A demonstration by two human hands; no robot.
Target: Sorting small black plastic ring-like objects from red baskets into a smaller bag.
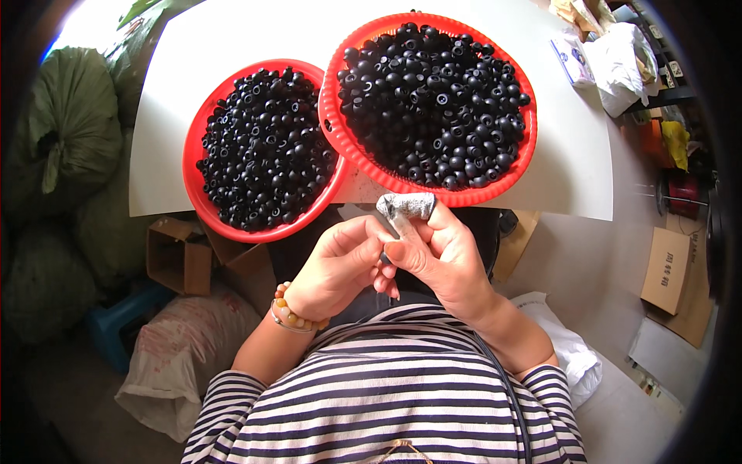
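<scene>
My two hands meet in front of my body, just off the table's near edge. My left hand [334, 264], with a beaded bracelet and a bangle at its wrist, is closed in a pinch. A small dark part [384, 258] shows between the fingertips of both hands, mostly hidden. My right hand [452, 263] is closed on it too, its thumb pressed down. A grey knit finger cover [408, 205] wraps its index finger. Beyond my hands, a larger red basket [532, 139] holds many black, round, hollow pieces. On its left, a smaller red basin [193, 166] holds smaller black pieces.
The white table [572, 174] carries both containers, and the basin overhangs its near edge. Green sacks [73, 116] stand at the left, with an open carton [179, 255] and a woven sack [185, 356] below. Cardboard boxes [666, 271] and a white plastic bag [622, 66] lie to the right.
</scene>
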